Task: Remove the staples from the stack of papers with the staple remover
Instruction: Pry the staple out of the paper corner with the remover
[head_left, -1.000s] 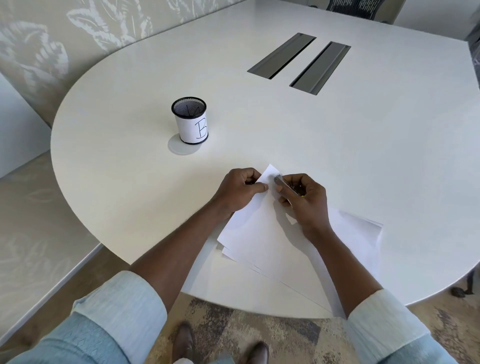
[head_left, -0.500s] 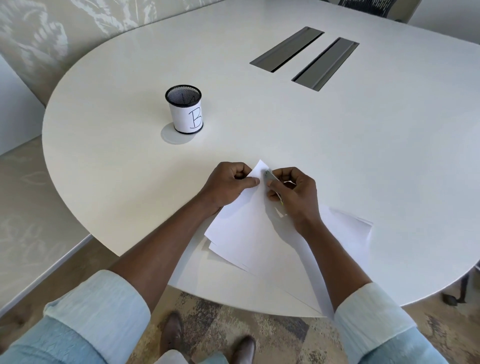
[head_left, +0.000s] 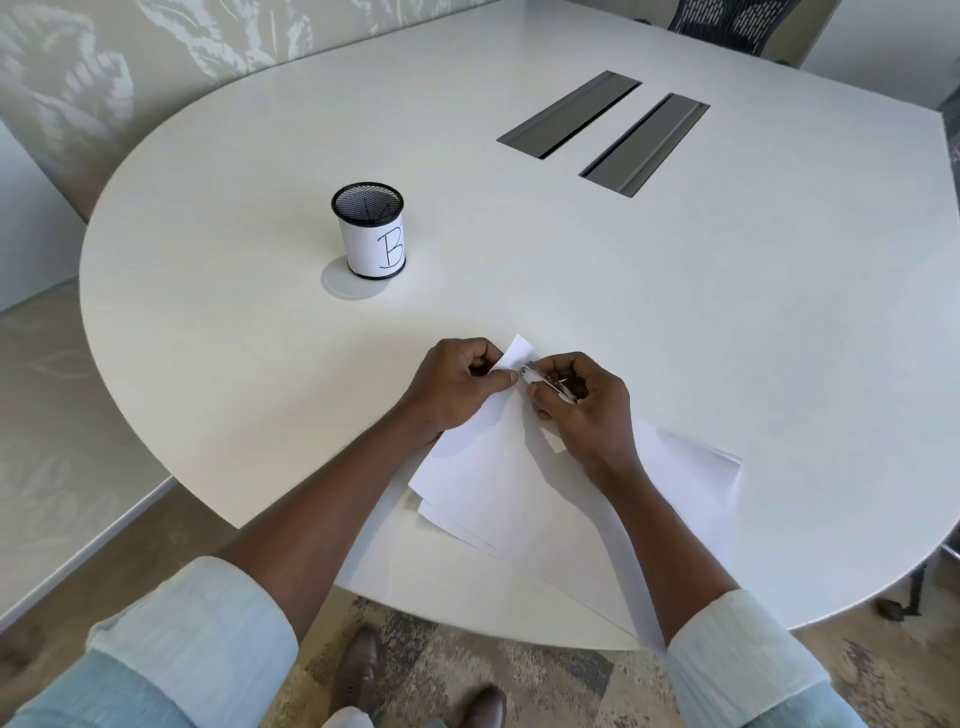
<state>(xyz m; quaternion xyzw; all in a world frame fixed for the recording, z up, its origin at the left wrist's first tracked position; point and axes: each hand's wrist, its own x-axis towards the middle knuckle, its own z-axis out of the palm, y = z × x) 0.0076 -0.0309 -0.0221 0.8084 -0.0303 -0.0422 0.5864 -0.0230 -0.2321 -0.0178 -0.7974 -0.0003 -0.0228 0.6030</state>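
Observation:
A stack of white papers (head_left: 498, 483) lies fanned at the near edge of the white table (head_left: 260, 364), one corner pointing away from me. My left hand (head_left: 457, 387) pinches that far corner between thumb and curled fingers. My right hand (head_left: 582, 405) grips a small metal staple remover (head_left: 545, 382), whose tip sits against the paper corner just right of my left thumb. No staple is visible; the hands hide the spot.
A black mesh pen cup (head_left: 370, 231) wrapped in white paper marked "B" stands to the far left of my hands. Two grey cable slots (head_left: 602, 130) are set into the table's middle. A dark chair (head_left: 727, 21) stands behind the table. My shoes show below the near edge.
The hands stay on the paper corner with the remover's tip shifting slightly against it; my head has tilted a little, so the scene sits differently in view.

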